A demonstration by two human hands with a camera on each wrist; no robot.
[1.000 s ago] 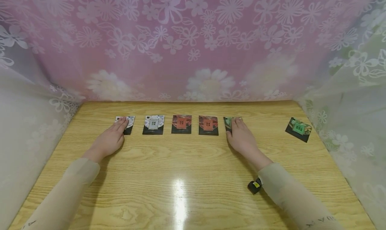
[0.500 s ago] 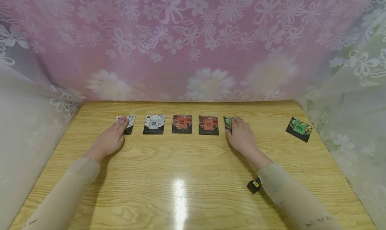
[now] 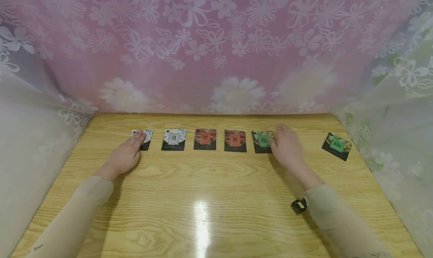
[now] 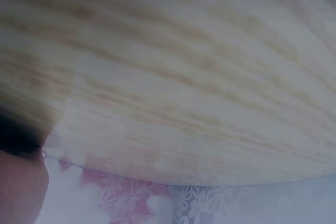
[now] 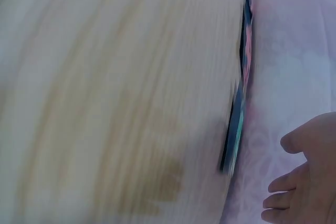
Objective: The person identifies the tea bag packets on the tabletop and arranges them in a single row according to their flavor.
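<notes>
A row of flat printed sachets lies across the far part of the table. My left hand [image 3: 124, 155] rests with extended fingers on the leftmost white-and-black sachet [image 3: 146, 142], hiding much of it. To its right lie another white-and-black sachet [image 3: 174, 139] and two red-and-black ones, a left one [image 3: 205, 139] and a right one [image 3: 235, 140]. Just right of the green-and-black sachet [image 3: 260, 142] is my right hand [image 3: 287, 147], overlapping its right edge in the head view. In the right wrist view the right hand [image 5: 299, 177] appears raised off the table, fingers extended, holding nothing.
A second green-and-black sachet [image 3: 336, 146] lies tilted at the far right of the wooden table [image 3: 162, 198]. A pink floral curtain [image 3: 189, 62] hangs behind the table, with pale sheer curtains at both sides. A black device [image 3: 299, 205] sits at my right wrist.
My right hand has lifted off the green-and-black sachet beside the red ones and shifted right, uncovering most of it. The left hand stays on its sachet.
</notes>
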